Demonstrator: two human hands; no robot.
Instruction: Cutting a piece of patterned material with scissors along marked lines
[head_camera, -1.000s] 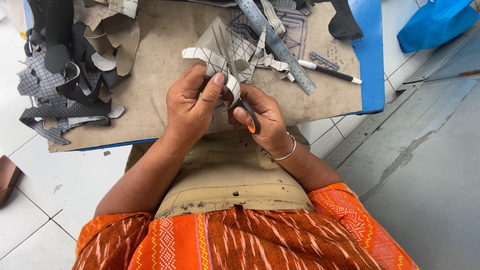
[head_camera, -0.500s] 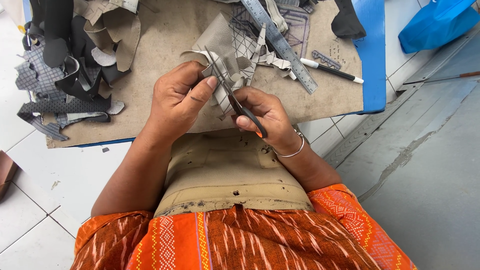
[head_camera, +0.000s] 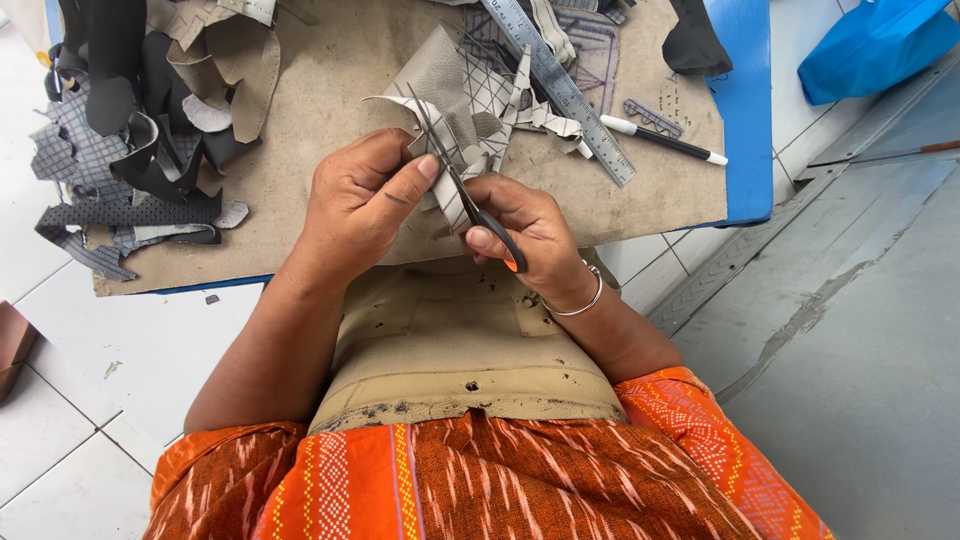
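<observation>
Since half a second ago, both hands have barely shifted over the counter. Right hand grips black scissors, blades open into a grey, line-marked leather scrap pinched by the left hand. Fingers hide the scrap's lower edge and the scissor handles.

Matt leather scrap, shiny metal scissors

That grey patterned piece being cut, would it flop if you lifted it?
Probably yes: the grey patterned piece bends and curls where the left hand pinches it. It looks thin and light. The scissors in the right hand are stiff by comparison.
</observation>
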